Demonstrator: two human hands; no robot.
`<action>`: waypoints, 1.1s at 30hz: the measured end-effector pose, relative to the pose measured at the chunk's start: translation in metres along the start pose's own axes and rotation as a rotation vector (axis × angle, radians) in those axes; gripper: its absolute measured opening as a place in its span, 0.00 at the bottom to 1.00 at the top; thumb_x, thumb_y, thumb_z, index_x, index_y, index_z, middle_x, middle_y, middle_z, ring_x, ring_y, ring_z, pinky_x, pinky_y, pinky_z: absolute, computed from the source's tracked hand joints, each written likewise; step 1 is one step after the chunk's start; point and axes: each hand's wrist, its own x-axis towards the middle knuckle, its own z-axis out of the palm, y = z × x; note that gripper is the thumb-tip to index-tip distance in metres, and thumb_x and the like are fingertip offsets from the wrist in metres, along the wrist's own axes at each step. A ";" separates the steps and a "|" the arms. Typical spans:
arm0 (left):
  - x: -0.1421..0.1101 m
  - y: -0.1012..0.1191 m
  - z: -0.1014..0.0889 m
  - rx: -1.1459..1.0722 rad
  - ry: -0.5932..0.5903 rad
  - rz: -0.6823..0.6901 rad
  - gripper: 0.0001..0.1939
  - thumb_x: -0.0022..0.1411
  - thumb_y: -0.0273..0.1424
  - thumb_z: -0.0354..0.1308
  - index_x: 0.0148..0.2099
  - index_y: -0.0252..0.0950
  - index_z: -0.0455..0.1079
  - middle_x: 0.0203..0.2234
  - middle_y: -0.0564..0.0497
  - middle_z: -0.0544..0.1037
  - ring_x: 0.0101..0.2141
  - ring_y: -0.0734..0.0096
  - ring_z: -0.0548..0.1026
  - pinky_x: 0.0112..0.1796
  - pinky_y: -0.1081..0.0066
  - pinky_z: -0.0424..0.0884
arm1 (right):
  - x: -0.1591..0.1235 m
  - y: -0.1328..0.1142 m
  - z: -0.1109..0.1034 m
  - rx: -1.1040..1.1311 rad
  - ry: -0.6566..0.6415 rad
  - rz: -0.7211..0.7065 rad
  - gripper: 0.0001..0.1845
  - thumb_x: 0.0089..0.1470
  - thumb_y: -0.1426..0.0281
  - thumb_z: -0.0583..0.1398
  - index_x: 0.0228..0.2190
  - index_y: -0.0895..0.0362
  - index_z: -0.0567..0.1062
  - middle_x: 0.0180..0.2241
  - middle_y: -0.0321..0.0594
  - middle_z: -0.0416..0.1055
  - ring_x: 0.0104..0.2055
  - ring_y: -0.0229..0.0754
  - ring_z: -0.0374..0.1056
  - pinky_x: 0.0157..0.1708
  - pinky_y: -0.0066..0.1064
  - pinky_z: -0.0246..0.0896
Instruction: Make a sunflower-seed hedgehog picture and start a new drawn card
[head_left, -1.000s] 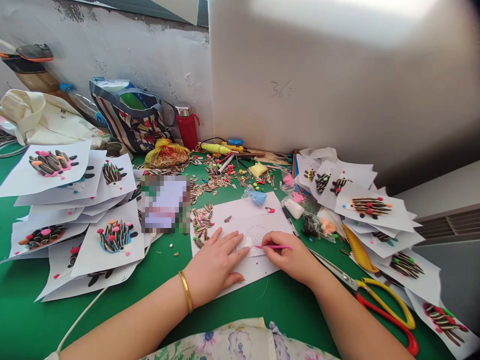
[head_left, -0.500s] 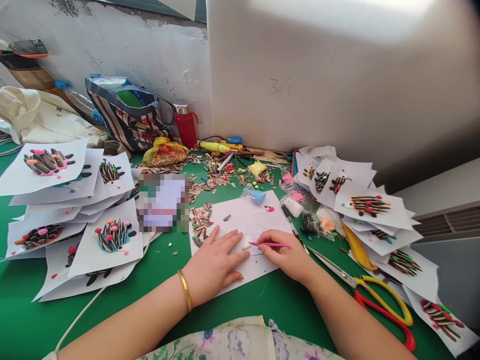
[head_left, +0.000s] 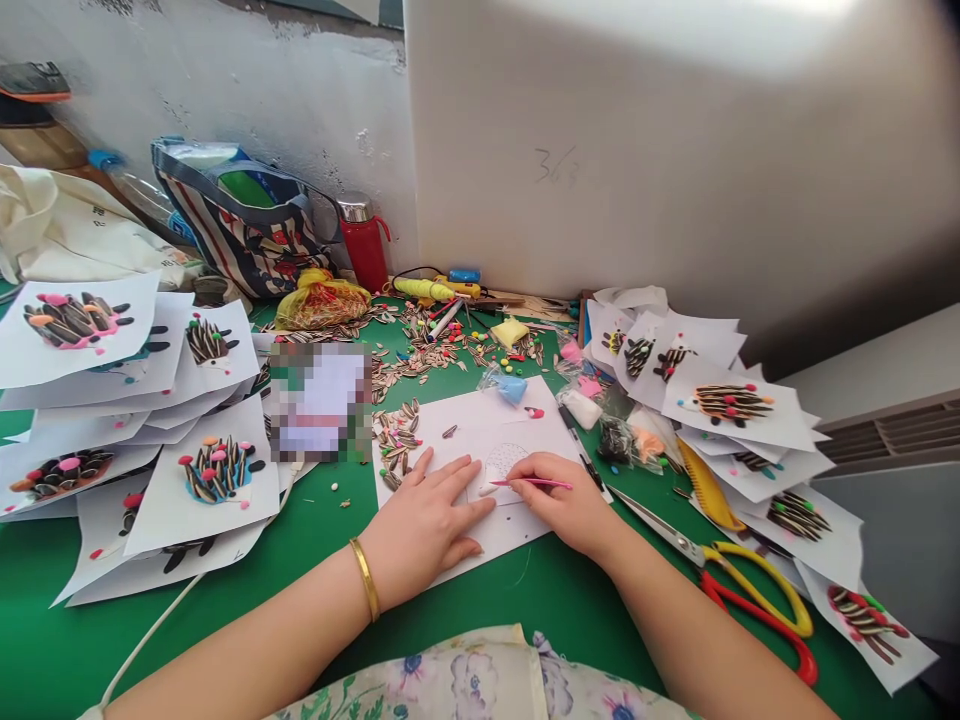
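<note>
My left hand lies flat with fingers spread on a white sheet of paper, holding it down on the green table. My right hand pinches a thin pink tool whose tip rests on a white dotted clay shape stuck to the sheet. A gold bangle sits on my left wrist. Sunflower seeds lie in a loose heap at the sheet's left edge.
Stacks of finished seed-and-clay pictures fill the left and right of the table. Red-and-yellow scissors lie at the right. A striped bag, red bottle, clay lumps and pens stand behind, against a white board.
The view has shifted slightly, so everything sits a little lower-left in frame. Both hands stay on the sheet; the pink tool keeps working at the clay shape's lower edge.
</note>
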 end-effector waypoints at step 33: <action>0.000 0.001 0.000 -0.004 0.042 0.007 0.23 0.62 0.42 0.58 0.59 0.47 0.66 0.62 0.41 0.63 0.62 0.50 0.61 0.60 0.39 0.48 | 0.005 0.002 0.008 -0.058 -0.088 -0.127 0.10 0.61 0.70 0.56 0.35 0.52 0.78 0.34 0.39 0.76 0.39 0.41 0.70 0.42 0.32 0.65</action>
